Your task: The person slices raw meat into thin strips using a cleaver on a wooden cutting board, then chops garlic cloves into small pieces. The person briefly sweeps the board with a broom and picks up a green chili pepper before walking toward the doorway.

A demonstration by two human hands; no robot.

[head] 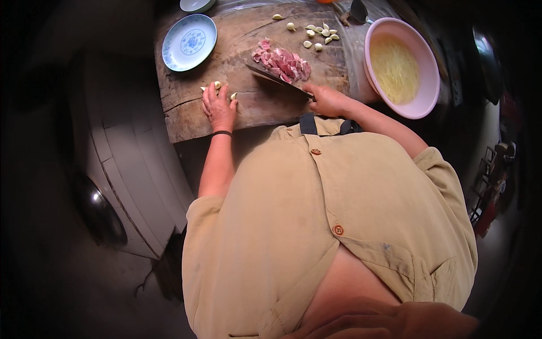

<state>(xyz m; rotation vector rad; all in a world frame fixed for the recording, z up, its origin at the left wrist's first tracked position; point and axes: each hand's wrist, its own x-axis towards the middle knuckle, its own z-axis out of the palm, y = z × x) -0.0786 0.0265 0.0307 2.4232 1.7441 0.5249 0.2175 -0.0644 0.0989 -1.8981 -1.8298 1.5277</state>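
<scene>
My right hand (pixel 328 100) grips the handle of a kitchen knife (pixel 279 80), whose blade lies along the near side of a pile of sliced raw meat (pixel 283 62). On the left part of the thick wooden chopping board (pixel 186 123), my left hand (pixel 219 106) rests with its fingers spread over several garlic cloves (pixel 233 96). Whether its fingertips pinch a clove is hard to tell. More peeled garlic cloves (pixel 318 30) are scattered on the board beyond the meat, towards the right.
A blue-patterned white plate (pixel 193 42) sits at the board's far left, with part of a bowl (pixel 197 4) behind it. To the right stands a pink basin (pixel 428 80) holding pale yellow shreds (pixel 394 70) in liquid. A dark ladle or spoon (pixel 358 11) lies beyond the board.
</scene>
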